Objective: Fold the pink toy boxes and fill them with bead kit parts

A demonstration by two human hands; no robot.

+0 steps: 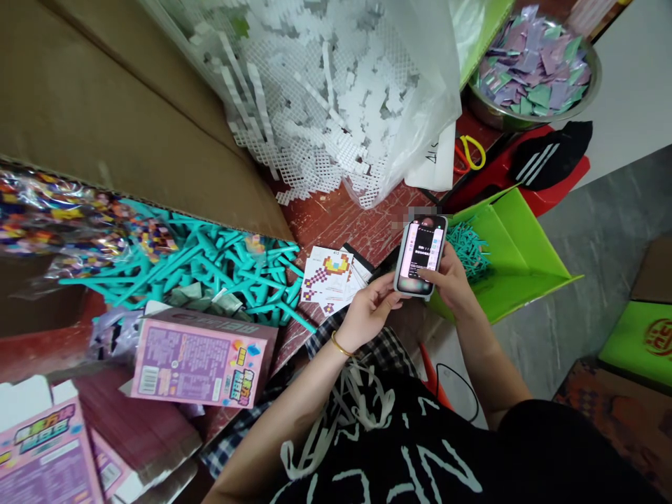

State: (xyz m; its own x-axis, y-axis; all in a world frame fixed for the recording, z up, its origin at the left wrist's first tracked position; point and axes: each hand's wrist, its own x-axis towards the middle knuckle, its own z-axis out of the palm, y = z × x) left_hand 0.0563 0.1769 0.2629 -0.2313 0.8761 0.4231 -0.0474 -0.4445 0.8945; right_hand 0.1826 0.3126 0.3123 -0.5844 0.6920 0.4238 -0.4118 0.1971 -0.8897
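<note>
Both hands, left hand (pixel 367 311) and right hand (pixel 451 283), grip closed around a smooth rectangular phone (pixel 420 257) (screen lit); teal plastic sticks (pixel 210 266) heaped left on the counter (pixel 341 217).

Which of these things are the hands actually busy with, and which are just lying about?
In hand:
- phone, held by both the left hand and the right hand

Lying about:
- teal plastic tools in a heap
- pattern cards
- pink boxes
- bag of white grid pieces
- metal bowl of coloured packets
- scissors
- green box
</note>
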